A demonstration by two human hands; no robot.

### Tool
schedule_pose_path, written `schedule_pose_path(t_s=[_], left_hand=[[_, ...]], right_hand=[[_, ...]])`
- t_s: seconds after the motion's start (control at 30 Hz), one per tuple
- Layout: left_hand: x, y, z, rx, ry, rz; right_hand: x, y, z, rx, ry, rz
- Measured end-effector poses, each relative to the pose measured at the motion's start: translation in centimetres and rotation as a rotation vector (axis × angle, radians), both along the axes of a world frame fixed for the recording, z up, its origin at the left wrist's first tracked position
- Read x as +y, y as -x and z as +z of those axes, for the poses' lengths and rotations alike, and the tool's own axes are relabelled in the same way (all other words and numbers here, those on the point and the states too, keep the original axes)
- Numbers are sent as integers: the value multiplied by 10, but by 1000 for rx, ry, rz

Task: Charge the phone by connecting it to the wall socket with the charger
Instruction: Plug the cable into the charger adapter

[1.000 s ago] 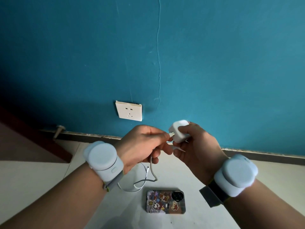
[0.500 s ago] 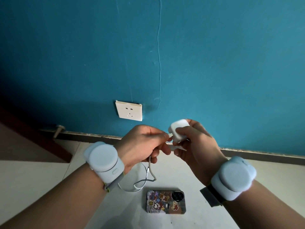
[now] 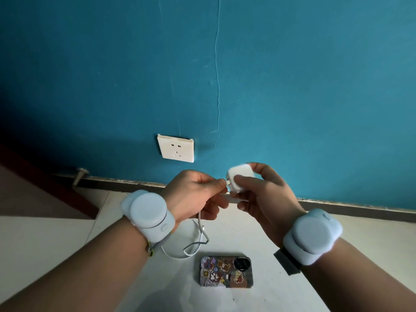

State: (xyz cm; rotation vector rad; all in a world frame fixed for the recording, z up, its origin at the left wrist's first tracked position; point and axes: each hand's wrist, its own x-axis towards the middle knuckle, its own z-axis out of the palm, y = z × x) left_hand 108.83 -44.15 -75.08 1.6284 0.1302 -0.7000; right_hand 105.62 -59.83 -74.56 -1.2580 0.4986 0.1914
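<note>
The right hand (image 3: 263,194) pinches a white, rounded plastic charger block (image 3: 239,176). The left hand (image 3: 193,194) is closed on the thin white cable (image 3: 201,230) at its plug end, touching the block. Risk: a skewed plug could jam or slip from the smooth casing. The sticker-covered rectangular phone (image 3: 226,272) lies flat on the pale floor (image 3: 67,239), well below the white square wall socket (image 3: 175,148).
</note>
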Motion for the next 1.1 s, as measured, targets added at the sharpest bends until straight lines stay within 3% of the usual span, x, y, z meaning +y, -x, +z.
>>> schedule_pose_path(t_s=[0.23,1.1], left_hand=[[0,0,-7,-37,-147,-12],[0,7,-1,-67,-140,16]], right_hand=[[1,-1,-8,106,-32,15],[3,10,-14,100,-141,15]])
